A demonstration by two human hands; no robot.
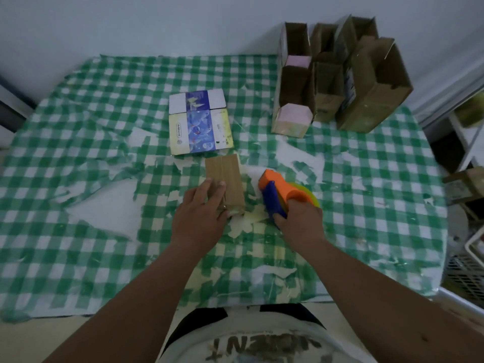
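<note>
Brown cardboard box (225, 174), oblong and closed, is lying flat near the middle of the counter (110, 213), its long side running away from the person. The left hand (200, 216) is resting on the near left part of the box, fingers (209, 183) lying close together and fairly straight over its top face, pressing it down; the thumb is sitting by the box's near end, though how it is bent cannot be told.

Just to the right of the box, apart from it, the orange-and-blue plastic tape dispenser (273, 183) is standing on the counter with its orange nose pointing away from the person. The right hand (301, 224) is gripping its handle from behind, fingers curled round it. A yellow-green roll (313, 199) is showing at the dispenser's right side.

Just beyond the box, a flattened printed blue-and-yellow carton (200, 121) is lying face up. At the far right corner, well apart from both hands, a cluster of open brown cardboard boxes (366, 85) is standing upright; two pink blocks (293, 116) are showing at the leftmost of them.

A worn green-and-white checked cloth (91, 106), torn in patches, is covering the counter. A white shirt (262, 344) with dark lettering is filling the lower edge.
</note>
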